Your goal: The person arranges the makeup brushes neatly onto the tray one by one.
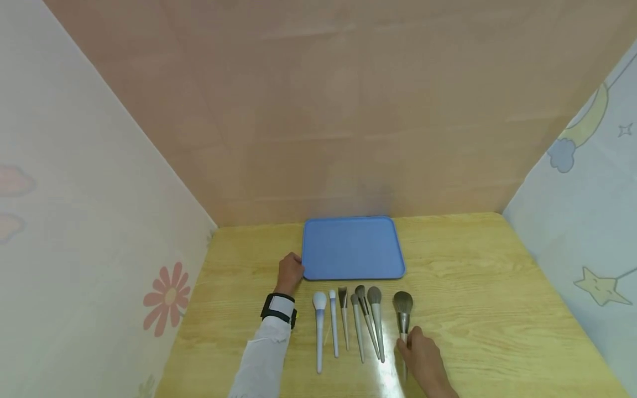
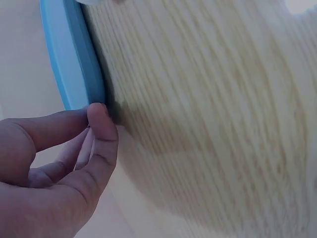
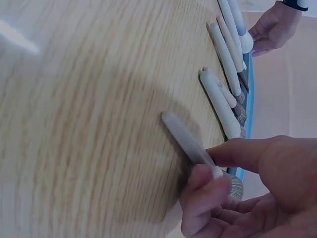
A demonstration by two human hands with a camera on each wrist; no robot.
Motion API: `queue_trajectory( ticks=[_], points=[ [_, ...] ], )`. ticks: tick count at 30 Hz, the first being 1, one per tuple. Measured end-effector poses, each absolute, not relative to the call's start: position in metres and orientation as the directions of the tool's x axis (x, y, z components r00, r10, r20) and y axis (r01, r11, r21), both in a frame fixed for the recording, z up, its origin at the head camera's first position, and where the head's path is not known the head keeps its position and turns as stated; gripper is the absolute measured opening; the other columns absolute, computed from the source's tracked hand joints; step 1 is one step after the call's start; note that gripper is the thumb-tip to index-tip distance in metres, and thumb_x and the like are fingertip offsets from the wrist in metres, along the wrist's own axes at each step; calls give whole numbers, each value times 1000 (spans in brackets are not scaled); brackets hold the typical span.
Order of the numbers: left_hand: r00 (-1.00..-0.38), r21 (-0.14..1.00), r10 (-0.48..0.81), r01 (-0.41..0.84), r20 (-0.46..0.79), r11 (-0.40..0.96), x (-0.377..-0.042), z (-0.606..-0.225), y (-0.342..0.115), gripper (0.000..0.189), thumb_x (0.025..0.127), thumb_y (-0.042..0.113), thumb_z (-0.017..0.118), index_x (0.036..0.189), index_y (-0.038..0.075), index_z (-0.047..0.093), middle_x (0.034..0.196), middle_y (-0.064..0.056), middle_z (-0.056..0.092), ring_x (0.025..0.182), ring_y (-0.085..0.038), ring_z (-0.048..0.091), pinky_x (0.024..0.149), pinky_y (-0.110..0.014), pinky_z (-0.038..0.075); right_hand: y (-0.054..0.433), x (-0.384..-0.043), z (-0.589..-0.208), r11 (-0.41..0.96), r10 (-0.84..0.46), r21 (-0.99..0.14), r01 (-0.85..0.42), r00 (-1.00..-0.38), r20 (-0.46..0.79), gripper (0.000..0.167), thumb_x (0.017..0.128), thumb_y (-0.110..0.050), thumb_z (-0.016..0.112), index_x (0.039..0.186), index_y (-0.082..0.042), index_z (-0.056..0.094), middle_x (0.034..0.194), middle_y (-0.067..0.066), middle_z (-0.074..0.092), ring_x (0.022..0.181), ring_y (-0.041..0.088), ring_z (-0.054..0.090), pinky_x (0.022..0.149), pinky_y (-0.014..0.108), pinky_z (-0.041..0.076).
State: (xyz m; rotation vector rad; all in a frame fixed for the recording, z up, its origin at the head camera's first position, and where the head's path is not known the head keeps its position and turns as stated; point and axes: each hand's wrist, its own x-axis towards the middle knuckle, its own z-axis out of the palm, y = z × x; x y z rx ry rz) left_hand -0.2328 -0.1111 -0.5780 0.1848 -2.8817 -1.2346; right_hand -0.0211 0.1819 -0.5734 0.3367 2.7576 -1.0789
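My right hand (image 1: 423,356) pinches the pale handle of a large makeup brush (image 1: 403,304) between thumb and fingers. Its dark, fluffy head points away from me, and in the right wrist view the handle's end (image 3: 181,131) sticks out past the fingers over the table. At the front left corner of a blue tray (image 1: 353,249), my left hand (image 1: 290,272) grips the rim. The left wrist view shows thumb and forefinger meeting at the tray's corner (image 2: 94,89). The tray lies flat, with nothing on it.
Several makeup brushes lie in a row before the tray, heads away from me: a big white one (image 1: 319,331) at the left, a slim white one (image 1: 334,326), a flat dark-tipped one (image 1: 344,315) and grey-headed ones (image 1: 375,315). Walls enclose the wooden table (image 1: 473,298).
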Motion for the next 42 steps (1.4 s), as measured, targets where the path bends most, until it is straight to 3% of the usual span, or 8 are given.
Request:
queue_trajectory(
  ticks=[6,13,18,27,35,42],
  points=[
    [-994,721,-113,-84,-8,688,-231,-575,-112,10,86,-5,66,95,-7,68,88,-21,70,82,-33,67,70,-42,56,184,-22,-575,712,131,-653,259,-962,-239,15,94,-10,56,85,-1,48,65,3,50,53,13,45,44,24,36],
    [-993,713,-115,-86,-7,696,-231,-577,-114,5,88,-3,65,92,-5,68,83,-18,69,73,-28,66,62,-37,54,185,-23,-576,721,128,-652,233,-970,-206,15,93,-7,57,82,-2,47,66,2,50,54,12,45,44,23,36],
    [-995,696,-100,-71,1,714,-233,-579,-114,5,87,-3,65,92,-3,66,85,-17,70,75,-28,66,63,-37,54,185,-22,-575,723,121,-654,221,-973,-195,15,94,-7,56,83,-1,47,65,2,50,52,12,45,43,22,36],
    [-997,659,-68,-79,-43,748,-233,-577,-114,6,90,-1,60,96,-1,64,88,-17,70,75,-26,65,65,-37,51,189,-21,-574,733,140,-646,214,-976,-164,15,93,-8,57,82,-3,48,64,0,50,50,9,42,42,21,34],
    [-998,655,-30,-61,-59,753,-234,-580,-114,11,93,0,59,103,-2,60,94,-18,69,80,-28,65,68,-39,52,197,-24,-571,769,140,-626,131,-989,-35,17,90,-5,63,81,-4,49,61,-2,49,48,5,39,42,21,34],
    [-998,656,-2,-42,-61,753,-233,-582,-114,16,94,0,58,110,0,57,102,-19,70,71,-24,61,60,-35,46,201,-33,-565,772,132,-625,114,-991,-18,15,91,-4,61,82,-4,50,60,-2,50,48,5,41,42,20,35]
  ],
)
